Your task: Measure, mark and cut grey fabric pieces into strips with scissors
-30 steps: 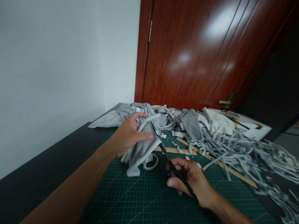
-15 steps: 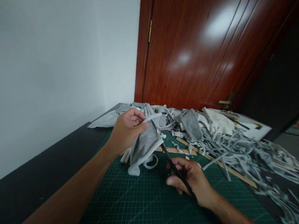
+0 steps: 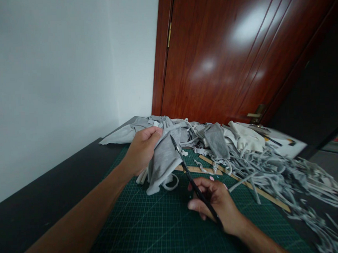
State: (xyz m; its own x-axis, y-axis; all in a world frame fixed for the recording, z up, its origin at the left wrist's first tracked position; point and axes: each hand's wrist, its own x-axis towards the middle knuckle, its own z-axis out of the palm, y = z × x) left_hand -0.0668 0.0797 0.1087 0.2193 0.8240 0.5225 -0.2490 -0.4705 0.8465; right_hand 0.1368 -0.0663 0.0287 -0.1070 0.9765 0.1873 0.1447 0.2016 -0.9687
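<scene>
A piece of grey fabric [image 3: 166, 151] hangs from my left hand [image 3: 143, 148], whose fingers are pinched on its upper left edge. My right hand [image 3: 214, 201] is wrapped round the handles of black scissors [image 3: 192, 181]. The scissors point up and to the left, with their blades beside the right edge of the fabric. Below the hands lies a green cutting mat [image 3: 151, 224] with a printed grid. A curled pale strip [image 3: 171, 184] rests on the mat by the fabric's lower edge.
Wooden rulers [image 3: 268, 196] lie across the mat. A heap of grey strips [image 3: 274, 170] covers the right side, with cream cloth [image 3: 246, 138] behind it. More grey cloth [image 3: 121, 134] lies at the back left. Beyond stand a white wall and a brown door [image 3: 210, 57].
My left fingers have closed and shifted slightly left on the fabric. The fabric's upper edge now lies flatter and its lower corner has risen a little. The right hand has barely moved.
</scene>
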